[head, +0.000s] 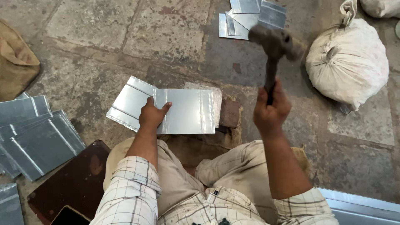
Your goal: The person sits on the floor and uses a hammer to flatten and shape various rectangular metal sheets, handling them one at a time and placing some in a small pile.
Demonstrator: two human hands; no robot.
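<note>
A shiny folded metal sheet (pixel 183 110) lies on the stone floor in front of my knees, with raised seams running across it. My left hand (pixel 152 114) presses flat on its middle, fingers spread over the crease. My right hand (pixel 271 110) grips the dark handle of a hammer (pixel 273 41), raised above and to the right of the sheet; the hammer head is blurred. A dark reddish block (pixel 229 113) sits under the sheet's right end.
A stack of similar metal sheets (pixel 37 137) lies at the left, more sheets (pixel 250 18) at the top. A white tied sack (pixel 348 62) sits at the right, a brown sack (pixel 14 62) at the far left, a dark board (pixel 75 183) by my left knee.
</note>
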